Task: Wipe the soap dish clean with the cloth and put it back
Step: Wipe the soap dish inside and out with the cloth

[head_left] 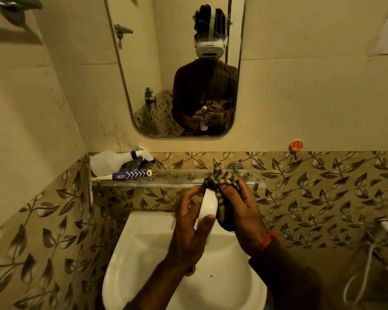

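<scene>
Over the basin, my left hand (189,222) grips a white soap dish (208,205), held on edge with my thumb across its lower rim. My right hand (242,211) holds a striped brown and tan cloth (222,182) bunched against the dish's right side and top. The cloth covers the far face of the dish, and my left fingers hide its left edge. Both hands hover just in front of the glass shelf.
A white wash basin (143,247) sits below my hands. The glass shelf (179,175) on the leaf-patterned tile wall carries a spray bottle (117,161) and a blue and white tube (130,175) at its left end. A mirror (177,63) hangs above; a hose (367,260) hangs at right.
</scene>
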Tool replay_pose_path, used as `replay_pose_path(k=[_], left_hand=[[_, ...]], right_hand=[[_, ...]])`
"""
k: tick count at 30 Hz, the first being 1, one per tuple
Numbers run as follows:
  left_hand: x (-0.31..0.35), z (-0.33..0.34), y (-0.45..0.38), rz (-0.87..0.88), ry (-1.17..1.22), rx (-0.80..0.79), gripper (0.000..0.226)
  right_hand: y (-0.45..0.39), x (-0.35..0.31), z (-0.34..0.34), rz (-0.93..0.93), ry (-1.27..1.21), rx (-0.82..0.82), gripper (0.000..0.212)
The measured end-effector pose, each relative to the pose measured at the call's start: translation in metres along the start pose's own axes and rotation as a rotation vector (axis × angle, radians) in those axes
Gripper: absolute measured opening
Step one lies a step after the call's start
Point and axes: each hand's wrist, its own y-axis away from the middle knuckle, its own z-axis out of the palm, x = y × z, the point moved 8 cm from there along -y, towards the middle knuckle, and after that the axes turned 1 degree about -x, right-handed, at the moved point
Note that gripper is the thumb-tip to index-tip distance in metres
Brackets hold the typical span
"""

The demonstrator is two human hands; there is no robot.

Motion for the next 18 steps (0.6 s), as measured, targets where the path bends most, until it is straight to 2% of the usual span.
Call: replay_pose_path(k=[3,8,11,14,18], left_hand=[[0.005,0.006,0.002,0.037,-0.039,-0.025,0.046],[-0.003,0.002,0.002,-0.068,-0.127,0.004,0.044],[0.005,0.001,0.0,0.005,-0.178,0.021,0.046],[0.01,-0.008,-0.003,0.004,-0.171,0.115,0.04],[0.027,-0.025,-0.009,0.151,-0.149,0.22,0.035]], right_hand=[[0.001,0.002,0.002,-0.04,0.079,-0.022,0.022],[0.003,0.009,0.002,-0.035,0.036,0.007,0.021],[0.005,0.01,0.003,-0.066,0.082,0.005,0.02],[0.006,0.007,0.004,-0.08,0.084,-0.002,0.022],[0.006,0.009,0.0,-0.012,0.055,-0.05,0.02]])
